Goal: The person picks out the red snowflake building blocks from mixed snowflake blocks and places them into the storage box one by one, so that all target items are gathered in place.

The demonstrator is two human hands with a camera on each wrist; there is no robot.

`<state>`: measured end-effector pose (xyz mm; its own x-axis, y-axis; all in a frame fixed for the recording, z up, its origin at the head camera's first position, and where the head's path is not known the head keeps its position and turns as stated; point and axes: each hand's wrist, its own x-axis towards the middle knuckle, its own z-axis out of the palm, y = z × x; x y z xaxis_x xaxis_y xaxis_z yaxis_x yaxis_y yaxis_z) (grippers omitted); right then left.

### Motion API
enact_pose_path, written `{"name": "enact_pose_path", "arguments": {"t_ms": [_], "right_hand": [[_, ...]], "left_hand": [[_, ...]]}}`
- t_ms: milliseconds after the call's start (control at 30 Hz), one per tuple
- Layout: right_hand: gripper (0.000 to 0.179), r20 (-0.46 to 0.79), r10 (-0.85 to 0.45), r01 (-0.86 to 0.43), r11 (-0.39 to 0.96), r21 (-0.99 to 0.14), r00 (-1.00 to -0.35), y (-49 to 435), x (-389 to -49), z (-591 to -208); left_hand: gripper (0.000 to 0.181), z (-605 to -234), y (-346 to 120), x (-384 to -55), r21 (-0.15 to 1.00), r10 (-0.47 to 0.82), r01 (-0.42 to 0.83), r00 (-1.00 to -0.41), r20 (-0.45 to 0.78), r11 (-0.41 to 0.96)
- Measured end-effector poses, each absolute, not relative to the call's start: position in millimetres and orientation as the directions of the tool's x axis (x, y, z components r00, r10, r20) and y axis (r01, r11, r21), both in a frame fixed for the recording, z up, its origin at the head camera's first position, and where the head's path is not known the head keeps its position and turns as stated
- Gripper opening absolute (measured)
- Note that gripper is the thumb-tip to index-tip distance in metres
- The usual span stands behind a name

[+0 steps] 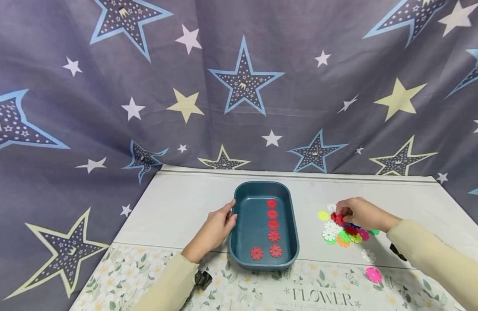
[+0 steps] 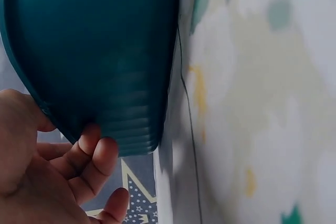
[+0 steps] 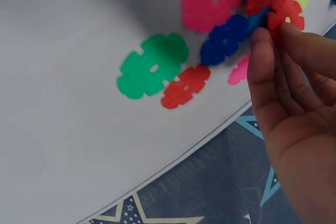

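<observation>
A teal plastic tray [image 1: 244, 229] stands on the table. My left hand [image 1: 217, 226] grips its left edge, and the left wrist view shows the thumb at the rim [image 2: 21, 72] and the curled fingers against the outer wall. Inside lie several red notched plastic discs [image 1: 273, 224], most in a column along the right side, one red disc [image 1: 256, 253] at the near left. To the right, my right hand [image 1: 359, 211] is over a loose pile of colored discs, pinching a red disc [image 3: 286, 14] between thumb and fingertips.
White discs [image 1: 329, 231], a yellow disc [image 1: 323, 215], a green disc [image 3: 155, 66] and a blue disc [image 3: 224, 40] lie in the pile. A pink disc [image 1: 373, 274] sits nearer me. Behind the table hangs a star-patterned curtain [image 1: 243, 142].
</observation>
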<state>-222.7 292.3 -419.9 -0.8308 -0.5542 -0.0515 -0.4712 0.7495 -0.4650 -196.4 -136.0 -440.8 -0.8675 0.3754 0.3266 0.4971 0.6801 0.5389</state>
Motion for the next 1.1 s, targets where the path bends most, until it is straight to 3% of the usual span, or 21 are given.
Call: {"name": "enact_pose_path", "arguments": {"t_ms": [267,467,600,733,867,1100], "right_hand": [[0.024,-0.019,-0.566,-0.496,0.738,-0.457,-0.824,288,-225,-426],[0.025,0.081,-0.609,-0.577,0.691,-0.436,-0.789,256,-216,-400],[0.027,0.210,-0.685,-0.696,0.577,-0.428,-0.697,219,-205,-372],[0.025,0.300,-0.778,-0.813,0.422,-0.402,-0.552,179,-197,-358],[0.019,0.271,-0.850,-0.858,0.330,-0.393,-0.452,143,-198,-365],[0.015,0.053,-0.897,-0.813,0.371,-0.449,-0.439,94,-219,-388]], "left_hand": [[0.044,-444,-139,-195,0.525,0.360,0.488,-0.872,0.332,0.697],[0.042,-441,-140,-194,0.506,0.353,0.478,-0.876,0.327,0.718],[0.042,-440,-140,-194,0.486,0.362,0.482,-0.874,0.323,0.729],[0.043,-439,-139,-195,0.466,0.380,0.492,-0.869,0.318,0.735],[0.045,-437,-135,-196,0.457,0.388,0.494,-0.868,0.310,0.739],[0.044,-438,-131,-195,0.450,0.372,0.487,-0.870,0.323,0.748]]}}
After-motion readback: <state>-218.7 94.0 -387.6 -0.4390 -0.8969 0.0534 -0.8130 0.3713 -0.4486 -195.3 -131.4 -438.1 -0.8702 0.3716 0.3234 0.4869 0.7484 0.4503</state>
